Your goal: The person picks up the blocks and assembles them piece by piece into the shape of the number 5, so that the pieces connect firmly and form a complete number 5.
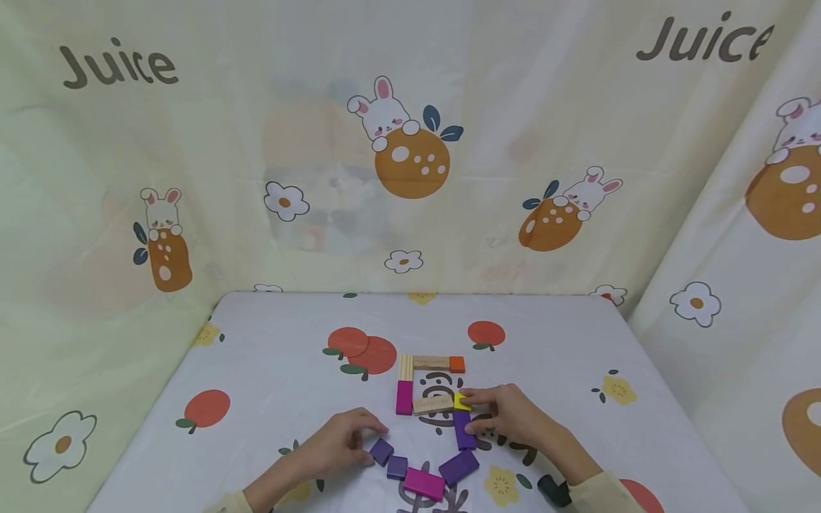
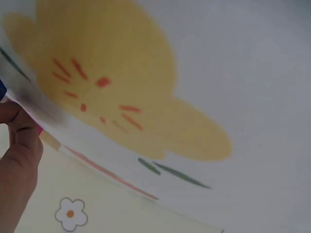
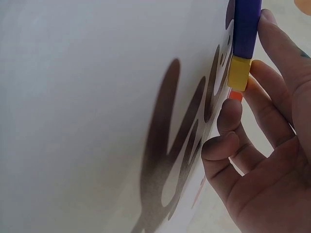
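Note:
In the head view my left hand (image 1: 340,443) is bent around a small purple cube (image 1: 382,452), index fingertip at its top corner and thumb at its left corner. A second purple cube (image 1: 397,467) lies beside it. My right hand (image 1: 513,417) rests its index fingertip at a yellow block (image 1: 461,402); the thumb touches the side of a long purple block (image 1: 465,430). Seen from the right wrist, the yellow block (image 3: 239,74) butts against the purple block (image 3: 247,29), with the other fingers loosely bent. The left wrist view shows only part of the left hand (image 2: 19,150).
Magenta (image 1: 424,484) and purple (image 1: 459,467) blocks curve along the front. Farther back, plain wooden blocks (image 1: 431,363), an orange block (image 1: 457,365) and a magenta block (image 1: 404,397) form an angular outline. A dark object (image 1: 553,490) lies by the right sleeve.

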`<state>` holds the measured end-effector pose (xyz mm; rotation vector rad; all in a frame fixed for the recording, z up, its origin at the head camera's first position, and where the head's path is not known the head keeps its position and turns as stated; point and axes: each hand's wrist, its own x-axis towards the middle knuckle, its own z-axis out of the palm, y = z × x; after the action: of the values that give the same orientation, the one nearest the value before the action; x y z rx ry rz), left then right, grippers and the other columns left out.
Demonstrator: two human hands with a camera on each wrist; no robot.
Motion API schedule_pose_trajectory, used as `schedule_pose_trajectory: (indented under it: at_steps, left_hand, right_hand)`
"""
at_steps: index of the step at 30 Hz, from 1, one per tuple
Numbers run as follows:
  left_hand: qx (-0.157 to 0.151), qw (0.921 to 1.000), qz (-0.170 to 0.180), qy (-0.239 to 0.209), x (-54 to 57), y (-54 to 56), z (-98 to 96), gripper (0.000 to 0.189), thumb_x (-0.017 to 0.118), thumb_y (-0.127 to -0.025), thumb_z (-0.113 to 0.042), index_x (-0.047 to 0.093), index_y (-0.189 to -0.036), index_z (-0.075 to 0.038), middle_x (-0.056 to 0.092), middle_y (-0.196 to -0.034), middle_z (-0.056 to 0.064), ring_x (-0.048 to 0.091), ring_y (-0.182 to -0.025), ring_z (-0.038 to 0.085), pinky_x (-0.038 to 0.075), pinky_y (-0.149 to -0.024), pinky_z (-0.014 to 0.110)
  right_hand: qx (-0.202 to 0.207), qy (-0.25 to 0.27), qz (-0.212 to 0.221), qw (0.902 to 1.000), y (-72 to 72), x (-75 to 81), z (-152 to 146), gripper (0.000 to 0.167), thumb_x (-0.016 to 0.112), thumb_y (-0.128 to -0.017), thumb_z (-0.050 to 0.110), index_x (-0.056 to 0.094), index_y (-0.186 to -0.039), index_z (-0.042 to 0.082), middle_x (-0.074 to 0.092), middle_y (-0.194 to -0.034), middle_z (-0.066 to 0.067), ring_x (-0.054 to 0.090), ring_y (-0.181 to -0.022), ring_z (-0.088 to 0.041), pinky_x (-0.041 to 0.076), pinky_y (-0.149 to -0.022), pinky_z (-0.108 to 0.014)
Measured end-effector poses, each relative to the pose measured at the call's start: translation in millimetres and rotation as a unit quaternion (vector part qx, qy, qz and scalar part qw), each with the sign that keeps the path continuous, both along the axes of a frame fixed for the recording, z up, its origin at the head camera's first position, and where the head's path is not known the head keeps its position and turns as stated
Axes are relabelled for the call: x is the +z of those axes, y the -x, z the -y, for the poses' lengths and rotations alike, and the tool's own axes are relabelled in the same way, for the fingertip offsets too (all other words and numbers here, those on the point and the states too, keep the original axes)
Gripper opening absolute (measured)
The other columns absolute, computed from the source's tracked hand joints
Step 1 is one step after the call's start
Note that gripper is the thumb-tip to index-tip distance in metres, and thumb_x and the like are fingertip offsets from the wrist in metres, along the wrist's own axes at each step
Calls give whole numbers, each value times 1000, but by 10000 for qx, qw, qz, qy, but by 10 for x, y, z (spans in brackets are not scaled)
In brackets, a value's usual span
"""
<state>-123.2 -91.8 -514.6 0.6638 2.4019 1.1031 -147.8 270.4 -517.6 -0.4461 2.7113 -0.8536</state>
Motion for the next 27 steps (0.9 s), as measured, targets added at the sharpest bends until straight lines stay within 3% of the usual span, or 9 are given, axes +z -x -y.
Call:
schedule_pose_trajectory:
  at_steps: [6, 13, 19, 27]
  left_hand:
    - [-361, 9982, -316, 354, 70, -26, -77, 46, 94, -80, -25, 78, -123, -21, 68, -125, -7, 57, -101, 8, 50, -82, 20]
    - [-671, 9879, -981, 1000, 28, -101, -166, 40, 94, -80, -34, 80, -117, -27, 66, -119, -12, 57, -110, 3, 56, -105, 29]
    - [-619, 9857, -1174, 1038, 17, -124, -192, 34, 94, -80, -32, 82, -111, -29, 66, -116, -13, 57, -105, 1, 57, -102, 29]
    - [-588, 9865, -1056, 1106, 14, -138, -202, 26, 92, -82, -31, 82, -106, -31, 65, -116, -13, 58, -105, 1, 57, -102, 30]
  right_hand:
    - [18, 88, -27, 10000, 0, -5, -6, 49, 89, -83, 39, 78, -129, 26, 69, -146, 4, 45, -66, -6, 36, -58, -19]
    - [49, 96, -40, 9999, -6, -20, -10, 50, 88, -84, 40, 77, -130, 25, 69, -146, 3, 45, -66, -6, 37, -58, -19]
    - [40, 85, -63, 9999, -12, -17, -10, 51, 88, -83, 40, 78, -130, 24, 69, -146, 3, 45, -66, -6, 36, -58, -19]
    - [22, 81, -1, 10000, -3, -19, -9, 50, 88, -84, 38, 77, -130, 25, 69, -147, 4, 46, -66, -7, 36, -57, -19]
